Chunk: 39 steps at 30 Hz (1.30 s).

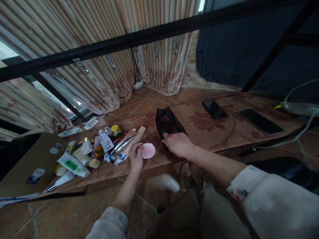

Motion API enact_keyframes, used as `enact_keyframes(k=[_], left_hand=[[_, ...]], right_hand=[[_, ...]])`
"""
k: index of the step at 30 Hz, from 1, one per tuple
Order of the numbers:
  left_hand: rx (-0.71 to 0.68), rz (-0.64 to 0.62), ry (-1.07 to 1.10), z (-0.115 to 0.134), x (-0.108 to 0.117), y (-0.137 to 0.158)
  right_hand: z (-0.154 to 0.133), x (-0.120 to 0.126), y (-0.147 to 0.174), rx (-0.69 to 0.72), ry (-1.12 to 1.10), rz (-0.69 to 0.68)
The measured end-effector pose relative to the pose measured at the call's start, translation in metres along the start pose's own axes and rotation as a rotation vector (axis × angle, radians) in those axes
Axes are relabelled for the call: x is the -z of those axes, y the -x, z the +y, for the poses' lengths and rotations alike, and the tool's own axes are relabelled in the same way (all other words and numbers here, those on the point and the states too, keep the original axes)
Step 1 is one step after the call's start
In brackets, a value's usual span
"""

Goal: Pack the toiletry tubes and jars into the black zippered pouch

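Pinched at its edge in my left hand [136,157] is a small round pink disc [149,151] with a shiny face and a pale rim; whether it is a compact or a lid, I cannot tell. A black pouch [159,122] lies on the bench cover to its right, its mouth gaping. My right hand [177,143] grips the near side of that pouch, with the fingertips at the opening and the thumb hidden. The inside of the pouch is dark. Just left of my left hand is a pile of cosmetic tubes and bottles, among them a white and green tube [73,164].
A cardboard box [26,162] stands at the far left. Two dark phones, one nearer the middle [214,109] and one farther right [261,121], lie on the patterned cover [199,137]. A black rail [104,46] crosses above, before the curtains. Pale cables [296,136] hang at the right.
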<state>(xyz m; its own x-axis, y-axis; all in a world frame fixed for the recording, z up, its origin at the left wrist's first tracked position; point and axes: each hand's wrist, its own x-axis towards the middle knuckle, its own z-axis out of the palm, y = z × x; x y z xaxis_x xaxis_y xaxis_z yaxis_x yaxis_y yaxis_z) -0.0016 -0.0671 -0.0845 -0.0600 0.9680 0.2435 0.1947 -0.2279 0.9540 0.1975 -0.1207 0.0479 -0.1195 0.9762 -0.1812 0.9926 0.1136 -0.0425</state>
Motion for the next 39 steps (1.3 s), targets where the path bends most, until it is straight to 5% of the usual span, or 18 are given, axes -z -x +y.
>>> enact_keyframes(k=[39], left_hand=[[0.079, -0.144, 0.135, 0.010, -0.003, 0.006]], right_hand=[[-0.001, 0.002, 0.001, 0.017, 0.031, -0.011]])
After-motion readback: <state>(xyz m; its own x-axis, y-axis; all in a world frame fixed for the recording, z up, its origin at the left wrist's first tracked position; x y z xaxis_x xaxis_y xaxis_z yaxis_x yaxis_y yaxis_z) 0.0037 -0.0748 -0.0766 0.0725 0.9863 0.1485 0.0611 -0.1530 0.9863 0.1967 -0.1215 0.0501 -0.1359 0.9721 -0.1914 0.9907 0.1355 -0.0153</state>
